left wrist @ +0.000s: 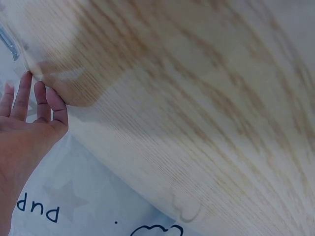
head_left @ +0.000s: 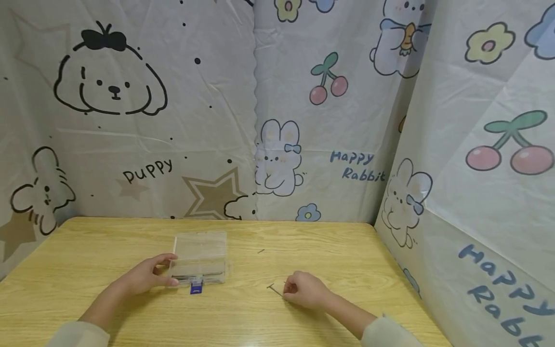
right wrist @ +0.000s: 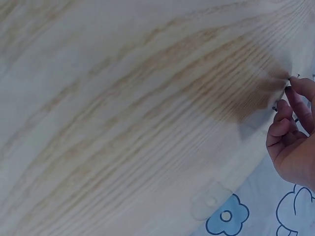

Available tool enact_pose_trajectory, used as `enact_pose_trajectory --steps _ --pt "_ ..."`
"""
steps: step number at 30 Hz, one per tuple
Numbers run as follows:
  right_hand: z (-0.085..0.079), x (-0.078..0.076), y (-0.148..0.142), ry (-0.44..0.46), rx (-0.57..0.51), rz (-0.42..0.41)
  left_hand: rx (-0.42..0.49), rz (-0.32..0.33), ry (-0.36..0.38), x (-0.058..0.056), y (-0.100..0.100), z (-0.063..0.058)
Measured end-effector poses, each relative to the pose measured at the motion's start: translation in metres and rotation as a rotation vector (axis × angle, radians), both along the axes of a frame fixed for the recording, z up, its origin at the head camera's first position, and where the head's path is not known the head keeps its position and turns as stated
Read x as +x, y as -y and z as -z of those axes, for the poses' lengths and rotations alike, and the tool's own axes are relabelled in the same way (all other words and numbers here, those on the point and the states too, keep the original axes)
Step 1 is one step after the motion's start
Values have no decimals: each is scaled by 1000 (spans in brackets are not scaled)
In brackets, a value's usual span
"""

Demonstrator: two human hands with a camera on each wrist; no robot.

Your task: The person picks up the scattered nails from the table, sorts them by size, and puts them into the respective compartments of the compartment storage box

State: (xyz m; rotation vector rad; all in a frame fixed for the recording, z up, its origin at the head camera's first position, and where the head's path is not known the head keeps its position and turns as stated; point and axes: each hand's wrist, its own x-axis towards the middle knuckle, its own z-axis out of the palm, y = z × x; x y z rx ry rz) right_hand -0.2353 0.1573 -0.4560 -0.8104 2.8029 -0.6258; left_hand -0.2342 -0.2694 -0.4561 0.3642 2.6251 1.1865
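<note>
A clear plastic case (head_left: pixel 200 248) with a blue latch (head_left: pixel 196 288) at its front lies on the table, left of centre. Thin dark metal pieces show through its front part; whether its lid is raised I cannot tell. My left hand (head_left: pixel 145 275) grips the case's left side, thumb near the front corner. In the left wrist view, that hand (left wrist: pixel 37 115) has its fingertips at the case's edge. Farther right, my right hand (head_left: pixel 307 290) pinches a thin nail (head_left: pixel 275 290) low over the table, its flat head pointing left. The right wrist view shows the right hand's (right wrist: pixel 295 128) thumb and index finger together.
A small nail-like piece (head_left: pixel 261 251) lies on the wooden table (head_left: pixel 338 250) behind the right hand. Printed cloth (head_left: pixel 208 120) with cartoon animals hangs along the table's back and right edges.
</note>
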Motion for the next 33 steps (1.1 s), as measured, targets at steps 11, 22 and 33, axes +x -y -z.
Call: enact_pose_trajectory --steps 11,22,33 --pt "4 4 2 -47 23 3 0 4 7 -1 1 3" --pt "2 5 3 -45 40 -3 -14 -4 3 0 -1 1" --pt "-1 3 12 -36 14 -35 -7 0 -2 -1 0 2"
